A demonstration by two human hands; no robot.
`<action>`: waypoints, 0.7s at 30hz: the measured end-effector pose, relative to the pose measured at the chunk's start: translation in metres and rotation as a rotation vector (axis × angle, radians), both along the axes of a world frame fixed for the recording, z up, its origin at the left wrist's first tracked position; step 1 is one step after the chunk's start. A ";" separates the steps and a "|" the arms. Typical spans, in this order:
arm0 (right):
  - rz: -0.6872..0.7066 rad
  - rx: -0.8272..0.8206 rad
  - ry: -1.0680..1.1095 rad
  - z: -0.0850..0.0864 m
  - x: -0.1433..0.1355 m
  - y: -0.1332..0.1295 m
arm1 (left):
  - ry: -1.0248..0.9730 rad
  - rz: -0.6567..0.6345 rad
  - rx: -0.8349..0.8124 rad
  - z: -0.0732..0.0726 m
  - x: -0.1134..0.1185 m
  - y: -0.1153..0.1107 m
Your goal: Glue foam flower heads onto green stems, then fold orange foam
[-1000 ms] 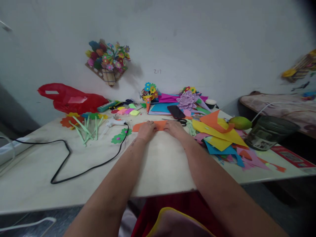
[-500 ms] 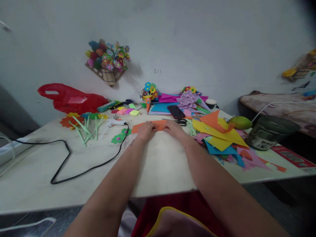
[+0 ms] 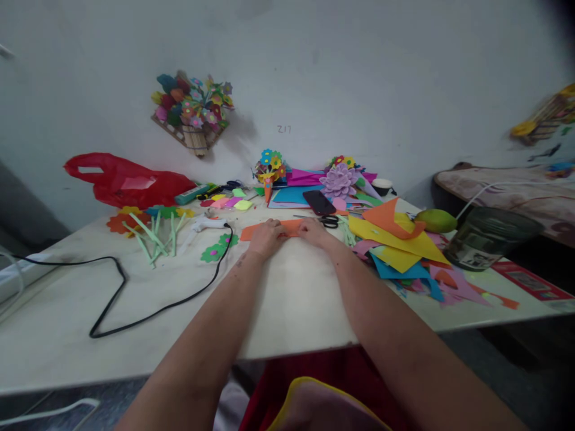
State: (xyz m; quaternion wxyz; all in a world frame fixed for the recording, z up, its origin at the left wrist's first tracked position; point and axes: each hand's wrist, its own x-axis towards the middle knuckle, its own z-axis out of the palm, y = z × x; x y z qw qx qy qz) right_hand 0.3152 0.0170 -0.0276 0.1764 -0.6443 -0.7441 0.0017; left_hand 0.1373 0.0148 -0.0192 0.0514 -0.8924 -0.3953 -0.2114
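Note:
An orange craft sheet (image 3: 291, 227) lies as a long strip across the table in front of me. My left hand (image 3: 268, 236) presses on its middle, fingers bent and closed on the near edge. Toward the sheet's right end, my right hand (image 3: 313, 231) pinches the same edge with thumb and fingers. What the fingertips do is partly hidden. Black-handled scissors (image 3: 329, 221) lie just beyond my right hand. To the left of the sheet are green flower cut-outs (image 3: 214, 253) and a white glue gun (image 3: 209, 223) with a black cord.
Pale green strips (image 3: 157, 239) lie on the left, before a red plastic bag (image 3: 130, 179). Coloured scraps (image 3: 395, 260), a green mango (image 3: 435, 221) and a dark jar (image 3: 489, 239) crowd the right. A phone (image 3: 319, 202) rests at the back. The black cord (image 3: 153, 311) loops across the left side.
My right fingers have curled in more tightly at the sheet's edge. My left hand stays nearly where it was. The whole view has shifted slightly.

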 end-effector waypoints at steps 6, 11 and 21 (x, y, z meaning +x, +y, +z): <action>-0.017 -0.032 0.064 0.006 -0.001 -0.005 | 0.088 -0.003 0.034 0.003 0.002 -0.001; 0.035 0.123 0.053 0.013 0.004 -0.013 | 0.072 0.028 -0.031 0.005 0.004 -0.004; 0.196 0.076 -0.145 0.017 0.000 -0.017 | 0.055 0.023 -0.032 0.004 0.003 -0.002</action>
